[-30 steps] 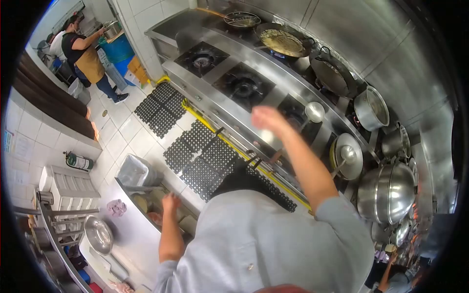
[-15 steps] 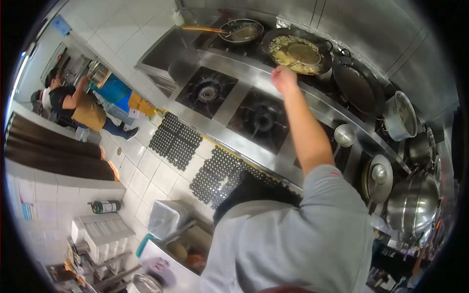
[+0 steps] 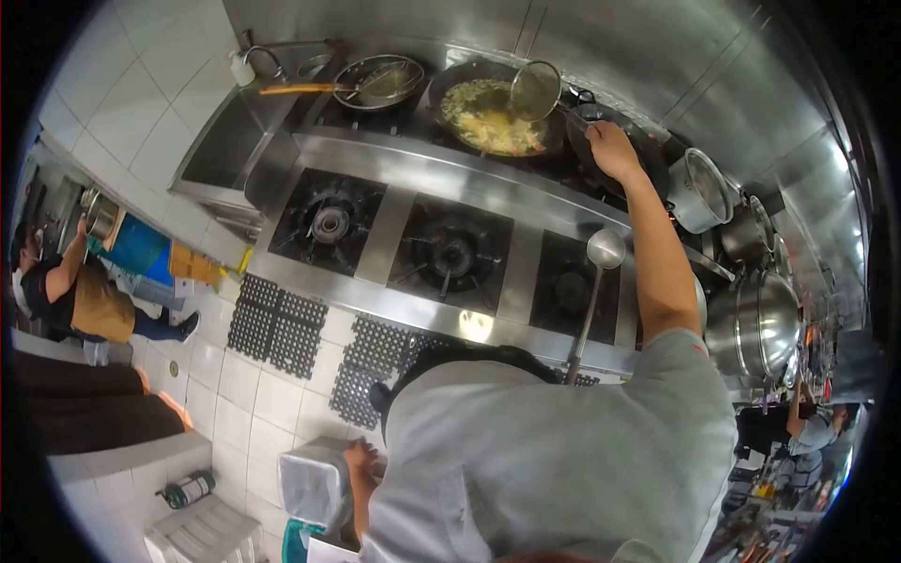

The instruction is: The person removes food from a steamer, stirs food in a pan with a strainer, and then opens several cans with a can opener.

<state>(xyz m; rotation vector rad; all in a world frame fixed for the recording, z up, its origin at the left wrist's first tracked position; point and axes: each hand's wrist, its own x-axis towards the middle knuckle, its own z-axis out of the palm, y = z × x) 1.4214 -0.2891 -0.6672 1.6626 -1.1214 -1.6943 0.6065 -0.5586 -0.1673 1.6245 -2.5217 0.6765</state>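
Closed around the handle of a round wire strainer, my right hand is over the dark pan at the back of the stove. The strainer's mesh is raised and tilted above the right part of a wok holding oil and pale yellow frying food. Low on the left, my left hand is beside a grey plastic bin, its fingers slightly apart and nothing visible in them.
A long-handled ladle lies across the front burners. Another strainer rests on a pan at the back left. Pots and stacked steel bowls stand right. A co-worker is far left, another person far right.
My right hand has moved right, and the strainer has risen out of the wok and tilted. My left hand has come into view by the bin. The whole view has shifted.
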